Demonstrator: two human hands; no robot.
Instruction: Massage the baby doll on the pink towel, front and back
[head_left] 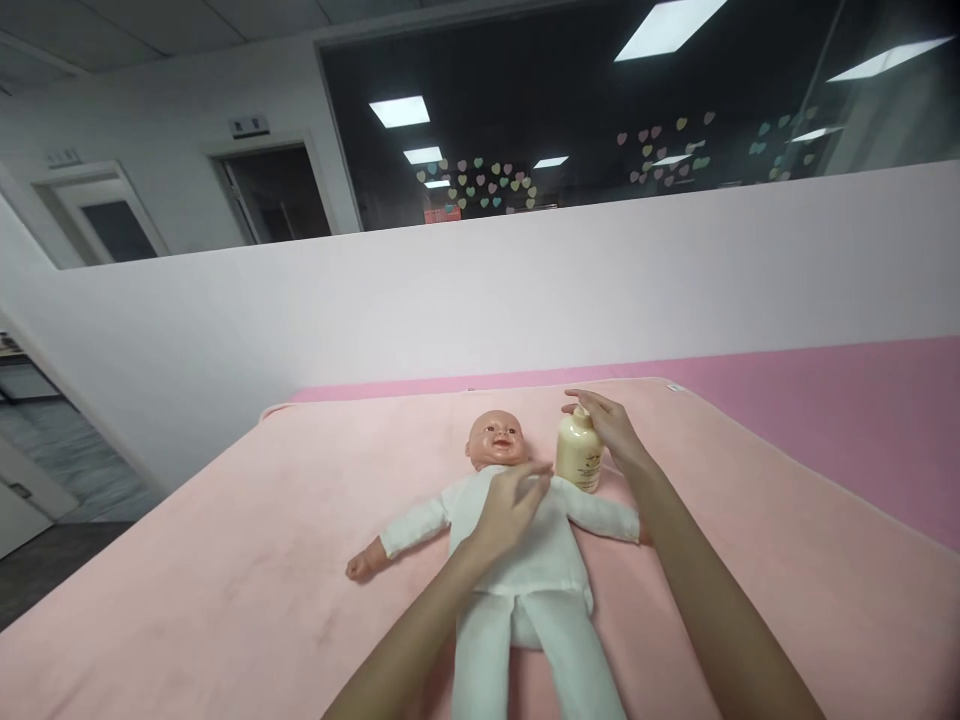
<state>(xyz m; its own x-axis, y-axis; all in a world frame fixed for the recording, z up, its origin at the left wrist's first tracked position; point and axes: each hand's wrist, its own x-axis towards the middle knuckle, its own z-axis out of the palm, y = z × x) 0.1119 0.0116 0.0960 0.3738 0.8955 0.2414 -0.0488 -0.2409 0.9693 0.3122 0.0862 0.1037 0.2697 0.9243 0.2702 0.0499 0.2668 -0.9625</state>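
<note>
Forearms [712,600] reach in from the bottom edge, the left one crossing the side of a baby doll [544,562] that lies face up in white clothes, its legs running out of view below. The left hand [514,505] is over the doll's chest, its fingers close together and loosely bent toward the right; nothing shows in its grasp, and whether it touches the white cloth I cannot tell. The doll's arms are spread wide, one small hand bare on the left, the other partly hidden behind the right forearm. Just beyond the sleeve on that side, a pale yellow bottle [577,455] stands upright near the doll's head, its dark lettering too small to read. The right hand [609,425] is over the bottle's top, fingers stretched out past it rather than wrapped around; how firmly it presses, I cannot tell. Beneath spreads a peach-pink blanket [262,520] with a small white tag [675,387] at its far edge, then a brighter pink surface [862,430]. Behind rises a white half-wall [450,300], and above it show a dark window [570,90] with heart-shaped stickers [493,187] and two doorways [281,195].
</note>
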